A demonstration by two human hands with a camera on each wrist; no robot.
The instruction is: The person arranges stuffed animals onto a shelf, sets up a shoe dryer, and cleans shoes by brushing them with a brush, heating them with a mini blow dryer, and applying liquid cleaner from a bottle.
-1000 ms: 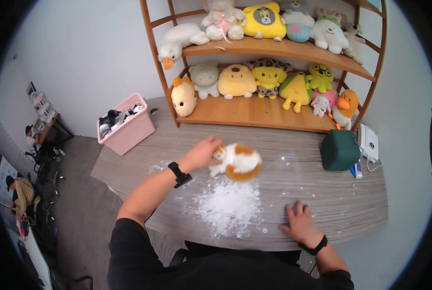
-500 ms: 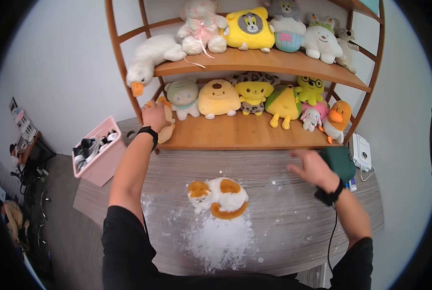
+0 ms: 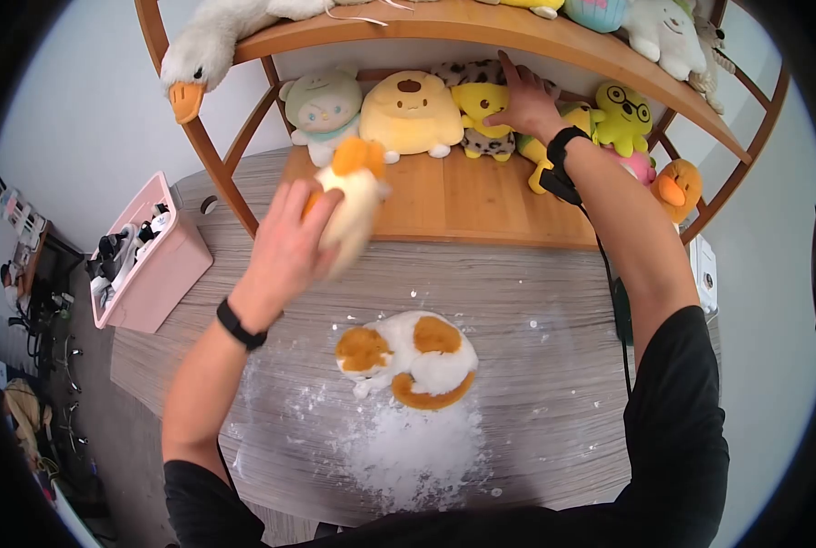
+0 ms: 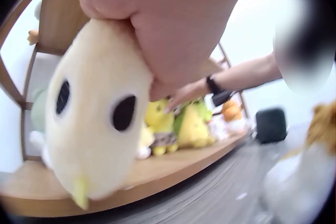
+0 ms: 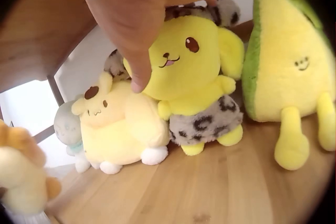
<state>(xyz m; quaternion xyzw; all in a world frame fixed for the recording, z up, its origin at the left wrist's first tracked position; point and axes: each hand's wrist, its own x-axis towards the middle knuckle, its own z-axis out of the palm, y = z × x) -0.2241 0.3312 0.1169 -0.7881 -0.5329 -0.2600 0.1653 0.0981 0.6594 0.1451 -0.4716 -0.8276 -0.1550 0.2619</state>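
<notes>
Our largest thing was the grey bench (image 3: pixel 554 384), spreading across the middle and bottom of the frame. Behind it stood the wooden shelf (image 3: pixel 444 201), filling the upper middle with soft toys on two levels. The pink bin (image 3: pixel 175 274) sat at the left, full of black and white items. White powder (image 3: pixel 417 466) covered a patch at lower centre, and just above it lay the orange-and-white cat toy (image 3: pixel 426 356).

We held the cream toy (image 3: pixel 353 205) left of centre, slightly blurred, in front of the shelf; our left hand (image 3: pixel 284 242) was clamped on it, fingers curled round its body. At upper centre right, our right hand (image 3: pixel 531 105) had its fingers spread apart at the head of the yellow dog toy (image 3: pixel 481 105), which sat on the lower level between a round pale-yellow toy (image 3: pixel 410 114) and an avocado toy (image 5: pixel 286 58).
</notes>
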